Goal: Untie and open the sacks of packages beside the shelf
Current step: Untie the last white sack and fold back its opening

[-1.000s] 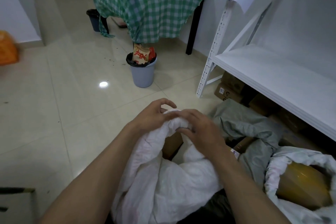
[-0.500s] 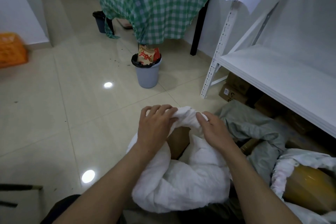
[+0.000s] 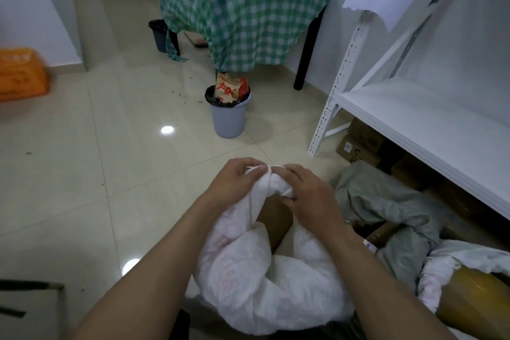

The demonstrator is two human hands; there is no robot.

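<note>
A white woven sack stands on the floor in front of me, its mouth partly apart with a brown cardboard box showing inside. My left hand and my right hand both pinch the bunched top edge of the sack, where a thin white string hangs down. A grey-green sack lies to the right, and a second white sack at the far right gapes over a yellow-taped package.
A white metal shelf labelled 1-3 stands on the right with cardboard boxes under it. A grey bin full of rubbish stands ahead, before a table with a green checked cloth. An orange bag lies far left.
Both hands have come together again at the top of the white sack, gathering its edge and the string. The camera has dropped a little closer to the sack.
</note>
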